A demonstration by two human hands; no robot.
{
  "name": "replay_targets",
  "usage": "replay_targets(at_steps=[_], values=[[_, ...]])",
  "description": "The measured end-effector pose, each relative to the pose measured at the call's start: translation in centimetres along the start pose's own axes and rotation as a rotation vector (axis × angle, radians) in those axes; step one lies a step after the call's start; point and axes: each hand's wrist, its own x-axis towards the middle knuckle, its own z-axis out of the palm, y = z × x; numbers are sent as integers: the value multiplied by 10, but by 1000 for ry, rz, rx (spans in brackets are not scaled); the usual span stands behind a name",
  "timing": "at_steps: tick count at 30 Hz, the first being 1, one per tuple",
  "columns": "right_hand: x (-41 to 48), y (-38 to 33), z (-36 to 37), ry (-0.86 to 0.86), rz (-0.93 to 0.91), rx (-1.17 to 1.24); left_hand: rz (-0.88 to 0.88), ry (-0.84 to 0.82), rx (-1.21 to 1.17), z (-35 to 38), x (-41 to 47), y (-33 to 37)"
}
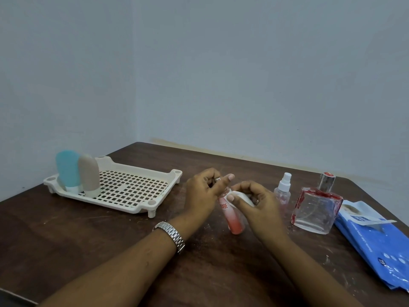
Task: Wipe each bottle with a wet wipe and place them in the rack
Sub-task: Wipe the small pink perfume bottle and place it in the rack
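Right now, a pink bottle (235, 220) with red letters is held near the middle of the bench (88, 240). It is tilted, with its bottom end low by the wood. Its top is held by the left hand (202, 192). That grip is closed round the bottle, with one finger sticking out. A white wet wipe (244, 197) is pinched by the right hand (260, 203) and pressed on the bottle's upper side, so that grip is closed on the wipe.

The bottle is thought to be light, hard and smooth. It may turn slippery once wet, so it is best held at one end while the middle is wiped.

A blue travel bottle (66, 169) and a grey travel bottle (89, 173) are stood cap-down, side by side, at the left end of the white rack (174, 175).

A small spray bottle (283, 189) and a square glass bottle (314, 207) are stood on the bench to the right, not yet in the rack. Both are see-through, and whether any liquid is inside cannot be told. The glass one is likely heavy and easy to break. A blue pack of wipes (376, 238) is laid beside them.
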Motion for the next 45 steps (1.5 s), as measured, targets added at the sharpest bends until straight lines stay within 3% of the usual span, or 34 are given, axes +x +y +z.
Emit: replay_targets(at_steps=[10, 18, 27, 38, 45], values=[[0, 1, -10, -108, 144, -3, -19, 43, 64, -1, -2, -5], [3, -1, 0, -3, 81, 16, 10, 38, 80, 1, -1, -7], [4, -3, -15, -189, 258, 39, -18, 38, 83, -2, -2, -8], [-1, -4, 2, -17, 181, 42, 22, 16, 84, -4, 0, -6], [1, -5, -5, -148, 198, -72, -2, 3, 40, -6, -1, -5]])
